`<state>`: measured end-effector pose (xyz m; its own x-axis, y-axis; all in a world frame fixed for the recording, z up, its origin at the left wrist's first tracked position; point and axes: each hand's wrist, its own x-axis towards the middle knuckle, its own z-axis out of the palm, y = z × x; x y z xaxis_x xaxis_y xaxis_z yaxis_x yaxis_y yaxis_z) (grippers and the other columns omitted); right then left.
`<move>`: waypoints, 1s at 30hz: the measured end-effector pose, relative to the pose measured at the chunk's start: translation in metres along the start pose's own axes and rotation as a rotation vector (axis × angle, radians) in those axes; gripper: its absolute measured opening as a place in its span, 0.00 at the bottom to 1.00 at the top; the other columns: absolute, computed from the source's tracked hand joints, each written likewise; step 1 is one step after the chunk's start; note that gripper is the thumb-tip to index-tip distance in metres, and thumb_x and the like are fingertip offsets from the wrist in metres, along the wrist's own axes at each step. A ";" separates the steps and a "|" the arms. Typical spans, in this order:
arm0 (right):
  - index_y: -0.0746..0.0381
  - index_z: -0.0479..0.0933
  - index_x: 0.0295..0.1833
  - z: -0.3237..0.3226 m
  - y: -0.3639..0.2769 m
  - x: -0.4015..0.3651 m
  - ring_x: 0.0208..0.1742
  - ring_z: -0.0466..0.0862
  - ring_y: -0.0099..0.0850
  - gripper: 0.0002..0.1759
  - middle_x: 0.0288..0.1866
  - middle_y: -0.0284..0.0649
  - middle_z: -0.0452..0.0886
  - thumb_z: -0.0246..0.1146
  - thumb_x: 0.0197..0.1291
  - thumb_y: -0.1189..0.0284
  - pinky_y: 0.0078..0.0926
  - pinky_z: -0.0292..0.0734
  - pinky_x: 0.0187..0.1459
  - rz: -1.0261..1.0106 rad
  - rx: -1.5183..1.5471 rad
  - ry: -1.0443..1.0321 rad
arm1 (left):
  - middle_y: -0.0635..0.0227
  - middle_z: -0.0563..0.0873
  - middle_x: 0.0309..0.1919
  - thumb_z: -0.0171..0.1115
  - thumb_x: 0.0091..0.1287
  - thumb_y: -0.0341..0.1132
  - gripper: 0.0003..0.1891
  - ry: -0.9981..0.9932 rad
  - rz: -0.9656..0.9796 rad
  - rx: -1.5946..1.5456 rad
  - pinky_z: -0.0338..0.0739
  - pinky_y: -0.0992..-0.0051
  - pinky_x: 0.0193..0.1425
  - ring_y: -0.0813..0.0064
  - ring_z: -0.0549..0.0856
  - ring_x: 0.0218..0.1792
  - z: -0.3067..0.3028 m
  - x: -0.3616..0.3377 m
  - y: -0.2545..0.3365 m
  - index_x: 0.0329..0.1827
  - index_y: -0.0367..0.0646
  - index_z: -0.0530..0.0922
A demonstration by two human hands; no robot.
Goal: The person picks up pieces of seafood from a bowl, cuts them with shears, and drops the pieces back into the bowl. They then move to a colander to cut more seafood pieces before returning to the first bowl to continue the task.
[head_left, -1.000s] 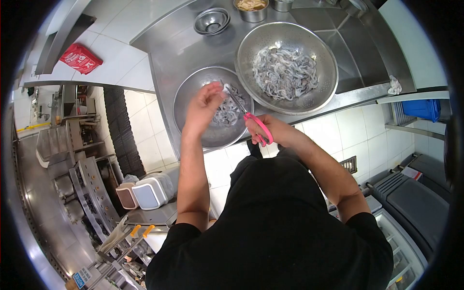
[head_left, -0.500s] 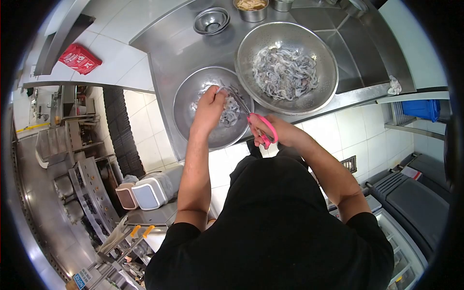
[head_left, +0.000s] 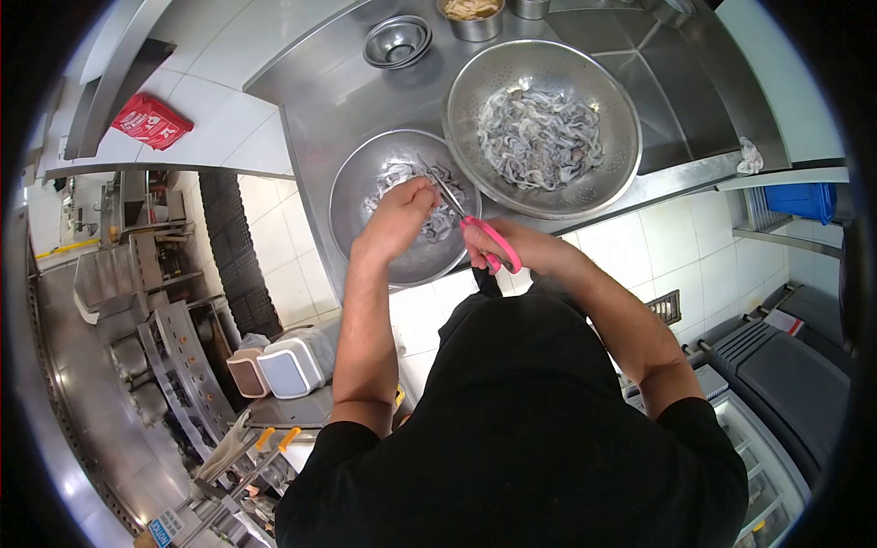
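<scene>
My right hand point(head_left: 491, 245) grips a pair of scissors point(head_left: 501, 239) by its pink handles, the metal blades pointing up and left over the steel mixing bowl point(head_left: 350, 173). Beside the blade tips, my left hand point(head_left: 402, 215) is closed in a pinch on what looks like a raw shrimp, mostly hidden by the fingers. More grey raw shrimp point(head_left: 437, 226) lie in the bowl under my hands. To the right, a large perforated colander point(head_left: 614, 110) holds a heap of grey shrimp point(head_left: 539, 137).
Nested small steel bowls point(head_left: 398, 42) stand behind the mixing bowl. A steel container point(head_left: 475, 27) with pale yellowish pieces is at the back. The sink point(head_left: 658, 100) lies right of the colander. A red packet point(head_left: 153, 121) is at the left, and a crumpled white wad point(head_left: 749, 157) at the right edge.
My left hand has dropped slightly and turned, its fingertips now close to the scissor blades. The scissors have shifted a little left, and their blades look more closed.
</scene>
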<state>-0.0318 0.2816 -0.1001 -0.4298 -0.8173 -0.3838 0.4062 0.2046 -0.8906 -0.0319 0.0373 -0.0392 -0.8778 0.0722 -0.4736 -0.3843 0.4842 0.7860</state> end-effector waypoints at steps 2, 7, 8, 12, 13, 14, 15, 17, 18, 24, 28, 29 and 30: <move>0.61 0.82 0.42 -0.001 -0.004 -0.001 0.34 0.79 0.23 0.38 0.32 0.33 0.81 0.58 0.74 0.32 0.24 0.75 0.38 -0.014 -0.039 0.011 | 0.63 0.85 0.34 0.53 0.79 0.39 0.15 -0.030 0.010 0.071 0.77 0.66 0.49 0.68 0.82 0.39 -0.003 -0.001 -0.001 0.45 0.35 0.83; 0.64 0.83 0.49 0.006 -0.007 0.000 0.38 0.81 0.29 0.35 0.36 0.35 0.82 0.67 0.72 0.37 0.31 0.78 0.42 -0.107 -0.237 0.193 | 0.56 0.88 0.43 0.53 0.81 0.37 0.14 -0.092 0.065 0.127 0.78 0.63 0.56 0.60 0.86 0.47 -0.004 -0.008 -0.004 0.48 0.35 0.83; 0.65 0.83 0.51 0.005 -0.007 0.001 0.38 0.82 0.30 0.36 0.37 0.36 0.82 0.68 0.70 0.36 0.33 0.78 0.43 -0.075 -0.287 0.204 | 0.55 0.89 0.45 0.53 0.81 0.36 0.13 -0.104 0.082 0.152 0.79 0.62 0.58 0.59 0.87 0.49 -0.003 -0.009 -0.005 0.49 0.35 0.83; 0.65 0.83 0.51 0.003 -0.015 0.002 0.37 0.81 0.34 0.40 0.36 0.40 0.82 0.72 0.64 0.34 0.36 0.77 0.43 0.016 -0.488 0.245 | 0.51 0.90 0.46 0.53 0.81 0.36 0.14 -0.106 0.101 0.192 0.79 0.60 0.59 0.53 0.88 0.51 0.001 -0.011 -0.009 0.50 0.35 0.84; 0.64 0.83 0.50 0.003 -0.016 0.003 0.36 0.81 0.34 0.40 0.35 0.41 0.82 0.73 0.62 0.34 0.36 0.76 0.42 0.029 -0.539 0.255 | 0.51 0.90 0.46 0.53 0.81 0.36 0.14 -0.101 0.105 0.199 0.80 0.59 0.59 0.52 0.88 0.51 0.001 -0.012 -0.008 0.50 0.34 0.84; 0.64 0.83 0.48 0.003 -0.018 0.002 0.35 0.80 0.34 0.39 0.34 0.41 0.81 0.74 0.62 0.34 0.36 0.76 0.41 0.020 -0.568 0.270 | 0.50 0.90 0.46 0.53 0.81 0.35 0.14 -0.096 0.109 0.205 0.80 0.59 0.59 0.51 0.88 0.51 0.001 -0.012 -0.008 0.50 0.34 0.84; 0.63 0.83 0.46 0.004 -0.021 0.000 0.34 0.80 0.35 0.39 0.33 0.41 0.80 0.74 0.61 0.34 0.36 0.75 0.40 0.011 -0.598 0.285 | 0.50 0.90 0.46 0.53 0.81 0.35 0.14 -0.085 0.111 0.212 0.80 0.59 0.59 0.51 0.89 0.51 0.001 -0.013 -0.008 0.50 0.34 0.84; 0.63 0.83 0.43 0.005 -0.027 -0.001 0.35 0.82 0.39 0.40 0.32 0.43 0.82 0.72 0.60 0.31 0.39 0.77 0.41 0.016 -0.628 0.294 | 0.50 0.90 0.45 0.53 0.81 0.34 0.14 -0.063 0.113 0.226 0.80 0.59 0.59 0.52 0.89 0.51 0.000 -0.014 -0.009 0.50 0.34 0.84; 0.63 0.83 0.42 0.006 -0.029 -0.002 0.37 0.85 0.44 0.42 0.32 0.45 0.83 0.71 0.59 0.29 0.41 0.78 0.42 0.031 -0.629 0.289 | 0.50 0.90 0.46 0.53 0.81 0.34 0.14 -0.061 0.108 0.212 0.80 0.59 0.59 0.52 0.89 0.51 0.000 -0.014 -0.011 0.50 0.34 0.84; 0.62 0.87 0.42 0.007 -0.030 0.001 0.41 0.89 0.51 0.44 0.34 0.50 0.87 0.68 0.58 0.25 0.46 0.81 0.44 0.065 -0.671 0.304 | 0.51 0.91 0.46 0.54 0.81 0.34 0.13 -0.057 0.084 0.120 0.80 0.61 0.59 0.57 0.89 0.51 -0.002 -0.009 -0.025 0.51 0.33 0.84; 0.62 0.88 0.42 0.007 -0.035 0.001 0.41 0.90 0.52 0.44 0.34 0.51 0.87 0.68 0.58 0.25 0.47 0.81 0.44 0.093 -0.705 0.288 | 0.54 0.90 0.45 0.54 0.82 0.35 0.14 -0.069 0.048 0.074 0.79 0.63 0.58 0.61 0.88 0.49 -0.003 -0.007 -0.032 0.50 0.33 0.83; 0.62 0.88 0.42 0.007 -0.036 0.002 0.41 0.89 0.52 0.44 0.33 0.51 0.87 0.68 0.58 0.25 0.47 0.81 0.44 0.095 -0.705 0.288 | 0.55 0.90 0.45 0.54 0.83 0.36 0.14 -0.072 0.035 0.065 0.79 0.63 0.57 0.61 0.87 0.49 -0.003 -0.006 -0.033 0.50 0.33 0.83; 0.61 0.88 0.42 0.008 -0.036 0.003 0.40 0.89 0.52 0.44 0.33 0.50 0.87 0.68 0.58 0.25 0.47 0.81 0.44 0.096 -0.705 0.288 | 0.55 0.90 0.45 0.54 0.83 0.36 0.14 -0.073 0.038 0.052 0.79 0.64 0.57 0.62 0.87 0.48 -0.004 -0.006 -0.033 0.50 0.33 0.83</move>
<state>-0.0415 0.2678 -0.0675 -0.6508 -0.6259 -0.4297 -0.1166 0.6417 -0.7580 -0.0151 0.0175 -0.0613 -0.8676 0.1540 -0.4729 -0.3338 0.5245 0.7832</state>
